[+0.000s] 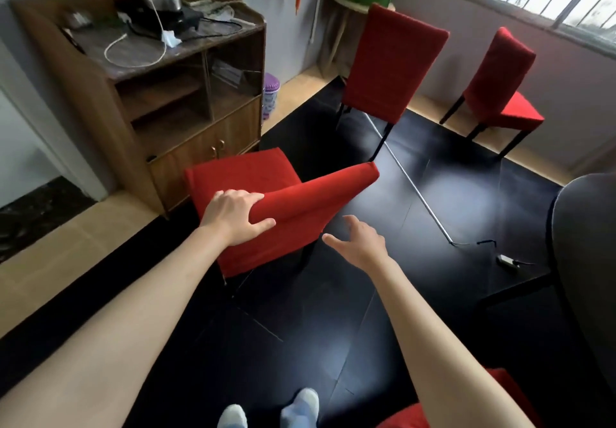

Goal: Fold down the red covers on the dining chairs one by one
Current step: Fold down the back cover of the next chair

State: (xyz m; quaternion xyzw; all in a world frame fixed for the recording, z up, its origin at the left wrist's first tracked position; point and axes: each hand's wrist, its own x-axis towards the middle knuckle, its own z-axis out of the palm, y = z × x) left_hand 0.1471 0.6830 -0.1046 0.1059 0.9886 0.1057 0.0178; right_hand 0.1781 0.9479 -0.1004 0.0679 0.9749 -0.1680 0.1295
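A: Socks at bottom edge, black floor under them. Both forearms reach out ahead.

B: Hands?

A: Left hand lies on the top edge of the near chair, at its left corner, thumb in front of the red cover and fingers over the top, holding the cloth. Right hand is in the air, fingers spread wide, holding nothing, just beside the cover's right edge but apart from it.

B: Step?

A: First chair, I'd say the fold is only starting. Cover's top roll looks loose, already sloping.

B: Where's it sit?

A: Centre of view, near a wooden cabinet. Seat faces away from the camera, toward the cabinet; back is toward the person.

B: Axis?

A: Top edge runs long from lower left up to upper right, ending in a rounded corner. Cloth hangs down from it toward the floor.

B: Next move?

A: Probably right hand needs to take the far right part of that edge so both ends go down evenly. One-handed, the cloth would likely bunch.

B: Others?

A: Two more chairs, middle chair and window chair, covers up, untouched. Well apart from the hands.
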